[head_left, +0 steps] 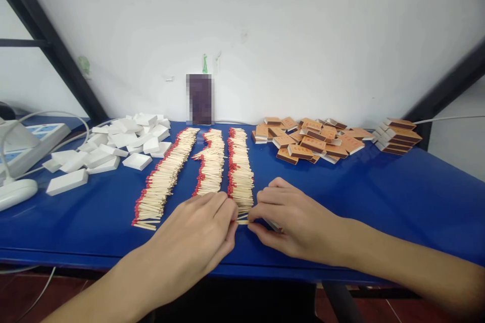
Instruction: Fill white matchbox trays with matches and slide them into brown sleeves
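Note:
Several pale matchsticks bridge the gap between my two hands at the near end of the right-hand row. My left hand is closed, thumb and fingers pinching their left ends; the heads are hidden there. My right hand pinches the other ends between thumb and forefinger. A whitish edge shows under the right palm, mostly covered, and I cannot make out what it is. Just beyond the fingers runs the right row of red-headed matches. To its left lie the middle row and the left row, heads pointing left.
White matchbox trays lie heaped at the back left. Orange-brown matchbox sleeves are piled at the back right, beside a stack of matchboxes. A white device with a cable sits at far left on the blue table.

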Action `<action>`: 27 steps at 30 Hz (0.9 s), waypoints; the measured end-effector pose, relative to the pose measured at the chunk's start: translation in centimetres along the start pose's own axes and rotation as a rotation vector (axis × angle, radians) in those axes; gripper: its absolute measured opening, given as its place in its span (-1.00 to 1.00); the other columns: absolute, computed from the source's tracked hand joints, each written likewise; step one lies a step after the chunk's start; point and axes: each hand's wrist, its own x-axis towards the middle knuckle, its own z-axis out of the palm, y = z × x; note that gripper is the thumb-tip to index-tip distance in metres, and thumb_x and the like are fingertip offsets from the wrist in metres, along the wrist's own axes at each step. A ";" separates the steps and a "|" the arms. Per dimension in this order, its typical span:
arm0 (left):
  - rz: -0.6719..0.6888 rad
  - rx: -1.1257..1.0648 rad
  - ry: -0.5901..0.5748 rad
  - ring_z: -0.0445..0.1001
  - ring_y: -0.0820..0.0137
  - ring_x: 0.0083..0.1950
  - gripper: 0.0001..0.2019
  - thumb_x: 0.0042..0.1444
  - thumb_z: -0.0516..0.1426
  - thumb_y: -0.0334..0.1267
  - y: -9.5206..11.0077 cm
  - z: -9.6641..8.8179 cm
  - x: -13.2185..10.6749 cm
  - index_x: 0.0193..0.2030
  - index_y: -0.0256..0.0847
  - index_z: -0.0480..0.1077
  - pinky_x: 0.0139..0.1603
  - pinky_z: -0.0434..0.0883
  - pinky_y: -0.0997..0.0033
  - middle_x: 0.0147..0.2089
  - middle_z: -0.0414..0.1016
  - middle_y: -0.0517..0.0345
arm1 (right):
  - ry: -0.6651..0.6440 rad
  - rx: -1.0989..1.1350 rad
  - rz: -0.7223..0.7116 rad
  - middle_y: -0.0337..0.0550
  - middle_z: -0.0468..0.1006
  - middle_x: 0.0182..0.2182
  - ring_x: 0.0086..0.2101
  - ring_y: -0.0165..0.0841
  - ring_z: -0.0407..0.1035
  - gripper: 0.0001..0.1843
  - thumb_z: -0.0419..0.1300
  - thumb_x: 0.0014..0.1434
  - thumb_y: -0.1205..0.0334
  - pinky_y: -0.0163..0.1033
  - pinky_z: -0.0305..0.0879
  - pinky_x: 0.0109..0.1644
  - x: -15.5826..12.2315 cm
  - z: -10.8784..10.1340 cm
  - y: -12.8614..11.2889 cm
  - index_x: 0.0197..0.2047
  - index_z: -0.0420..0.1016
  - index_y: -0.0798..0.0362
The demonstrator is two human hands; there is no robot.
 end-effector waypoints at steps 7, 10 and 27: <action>-0.035 -0.027 0.154 0.47 0.30 -0.27 -0.86 0.39 -0.06 -0.37 0.8 -0.6 2.3 -0.15 -0.21 0.31 -0.27 0.43 0.25 -0.25 0.44 0.16 | -0.066 -0.004 0.006 -0.24 0.36 -0.48 -0.49 -0.43 0.23 -0.77 0.08 0.36 0.32 -0.34 0.11 -0.41 -0.1 -3.7 2.3 -0.32 0.49 0.10; -0.021 -0.037 0.218 0.49 0.22 -0.15 -0.80 0.35 0.03 -0.30 1.9 -0.2 2.7 0.08 -0.24 0.30 -0.19 0.47 0.18 -0.14 0.48 0.08 | -0.089 -0.017 0.061 -0.27 0.35 -0.52 -0.53 -0.45 0.21 -0.76 0.09 0.36 0.26 -0.34 0.10 -0.44 -0.9 -5.4 4.0 -0.35 0.49 0.08; -0.066 0.068 0.122 0.42 0.14 -0.12 -0.84 0.13 0.18 -0.18 3.4 2.9 4.5 -0.27 -0.23 0.42 -0.12 0.42 0.12 -0.22 0.43 0.05 | -0.414 0.087 0.154 -0.25 0.51 -0.39 -0.36 -0.35 0.43 -0.86 0.15 0.33 0.29 -0.29 0.27 -0.30 -2.7 -5.7 3.6 -0.27 0.51 0.00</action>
